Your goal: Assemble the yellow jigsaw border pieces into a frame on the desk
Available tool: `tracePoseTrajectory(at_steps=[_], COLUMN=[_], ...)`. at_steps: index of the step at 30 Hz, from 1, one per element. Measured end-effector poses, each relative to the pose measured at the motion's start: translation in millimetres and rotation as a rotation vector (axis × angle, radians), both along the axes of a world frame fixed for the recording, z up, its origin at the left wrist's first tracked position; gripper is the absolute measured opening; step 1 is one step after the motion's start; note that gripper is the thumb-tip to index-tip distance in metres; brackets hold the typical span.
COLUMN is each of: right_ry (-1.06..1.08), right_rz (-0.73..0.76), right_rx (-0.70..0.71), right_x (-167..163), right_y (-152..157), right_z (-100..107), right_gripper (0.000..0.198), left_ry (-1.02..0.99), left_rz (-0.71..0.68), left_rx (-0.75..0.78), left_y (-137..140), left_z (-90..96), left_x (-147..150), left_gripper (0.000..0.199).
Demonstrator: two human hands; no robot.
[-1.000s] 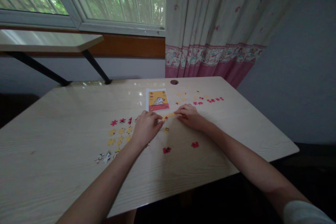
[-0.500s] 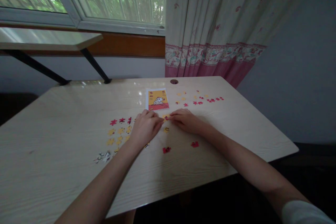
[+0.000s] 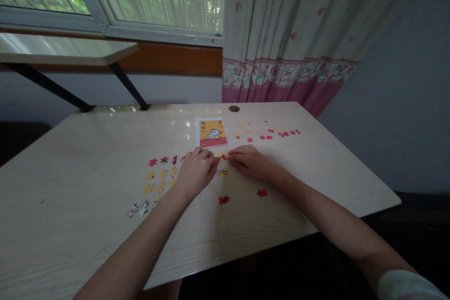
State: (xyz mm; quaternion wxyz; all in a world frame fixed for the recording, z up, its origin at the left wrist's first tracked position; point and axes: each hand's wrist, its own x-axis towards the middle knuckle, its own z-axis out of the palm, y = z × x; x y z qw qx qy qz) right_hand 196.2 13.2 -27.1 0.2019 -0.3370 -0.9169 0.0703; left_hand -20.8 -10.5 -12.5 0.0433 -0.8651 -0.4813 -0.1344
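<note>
Between my fingertips lies a small yellow jigsaw piece (image 3: 224, 156) with a dark red mark. My left hand (image 3: 197, 168) is closed, thumb and forefinger at the piece's left edge. From the other side, my right hand (image 3: 248, 159) has its closed fingertips on the same piece. Just below is another yellow piece (image 3: 224, 173) with a dark curved line. Nearer me are a red corner-like piece (image 3: 224, 200) and a second red piece (image 3: 262, 192). Above my hands lies the picture card (image 3: 213, 132), showing a white animal on yellow and red. My left hand and forearm hide part of the sorted pieces.
Left of my hands are rows of red pieces (image 3: 164, 160), yellow pieces (image 3: 161, 186) and a heap of white pieces (image 3: 141, 207). More red pieces (image 3: 284, 134) lie at the back right. A raised shelf (image 3: 66, 51) stands over the desk's back left; a curtain (image 3: 281, 70) hangs behind.
The view has shifted very slightly. Both hands stay at the same yellow piece, with hardly any movement of the fingers.
</note>
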Motion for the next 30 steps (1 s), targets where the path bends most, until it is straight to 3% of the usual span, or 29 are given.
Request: tracePoseTrajectory(at_steps=[22,30], right_ry=[0.028,0.014], right_rz=[0.019,-0.015], right_rx=[-0.024,-0.018], right_x=[-0.4,47.7], right_y=[0.4,26.3], right_z=[4.2,10.7], right_gripper=[0.023,0.023], left_ry=[-0.020,-0.020], left_rz=[-0.032,-0.029], left_rx=[-0.019,-0.019], left_y=[0.1,-0.1], left_z=[0.3,-0.4], left_x=[-3.1,-3.2], left_gripper=[0.026,0.027])
